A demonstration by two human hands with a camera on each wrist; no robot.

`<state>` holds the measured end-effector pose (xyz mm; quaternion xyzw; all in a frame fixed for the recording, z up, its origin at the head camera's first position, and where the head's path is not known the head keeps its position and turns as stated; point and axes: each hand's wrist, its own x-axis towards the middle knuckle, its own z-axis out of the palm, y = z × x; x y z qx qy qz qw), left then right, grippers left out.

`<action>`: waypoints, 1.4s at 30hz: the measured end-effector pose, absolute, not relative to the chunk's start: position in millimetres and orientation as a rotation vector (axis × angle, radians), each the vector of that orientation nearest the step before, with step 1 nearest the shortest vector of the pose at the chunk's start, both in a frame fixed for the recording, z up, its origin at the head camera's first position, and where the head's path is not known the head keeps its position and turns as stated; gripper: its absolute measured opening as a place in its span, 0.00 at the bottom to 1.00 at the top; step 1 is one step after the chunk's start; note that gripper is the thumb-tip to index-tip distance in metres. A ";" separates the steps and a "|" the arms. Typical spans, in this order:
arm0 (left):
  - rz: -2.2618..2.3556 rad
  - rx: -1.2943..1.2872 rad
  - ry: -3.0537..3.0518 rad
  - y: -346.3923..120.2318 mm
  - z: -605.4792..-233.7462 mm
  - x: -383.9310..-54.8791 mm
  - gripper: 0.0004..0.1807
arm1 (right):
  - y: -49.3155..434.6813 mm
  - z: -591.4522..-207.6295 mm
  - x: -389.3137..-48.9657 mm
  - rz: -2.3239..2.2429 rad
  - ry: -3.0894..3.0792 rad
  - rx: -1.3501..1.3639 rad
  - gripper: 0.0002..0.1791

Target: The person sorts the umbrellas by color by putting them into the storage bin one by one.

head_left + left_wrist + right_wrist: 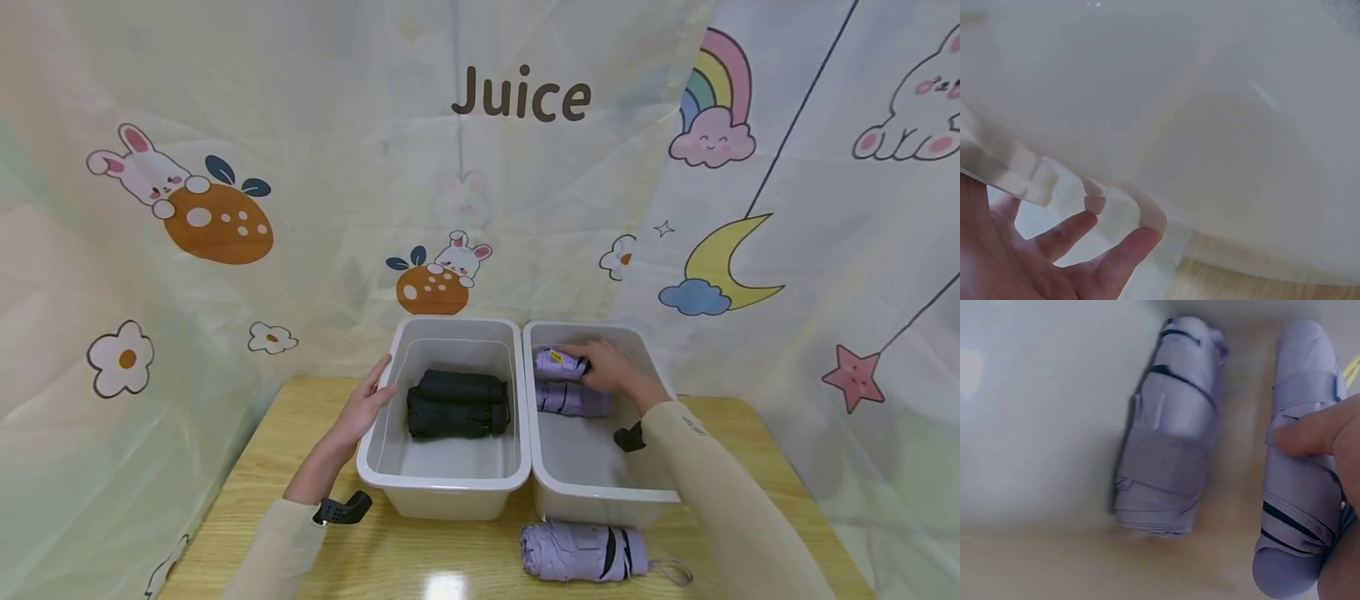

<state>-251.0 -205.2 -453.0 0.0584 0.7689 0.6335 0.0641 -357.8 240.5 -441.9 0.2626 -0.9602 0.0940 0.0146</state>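
Observation:
Deep in the right grey bin (603,488), my right hand (606,367) grips a rolled lilac umbrella (553,363) with a yellow tag, near the far wall. In the right wrist view the thumb lies across the wrapped fabric of this umbrella (1300,481). A second lilac umbrella (1169,431) lies beside it on the bin floor, a small gap between them. My left hand (363,408) is at the left rim of the left grey bin (442,482). In the left wrist view its spread fingers (1119,259) touch the bin's outer wall.
Two black folded umbrellas (457,417) lie side by side in the left bin. Another lilac umbrella (583,552), with a wrist loop, lies on the wooden table (300,442) before the right bin. A printed curtain (337,167) hangs behind the bins.

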 end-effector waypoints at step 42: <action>1.922 0.165 2.289 -205.1 -449.7 -247.0 0.34 | 232.6 -440.9 -364.2 0.582 -3.009 0.832 0.20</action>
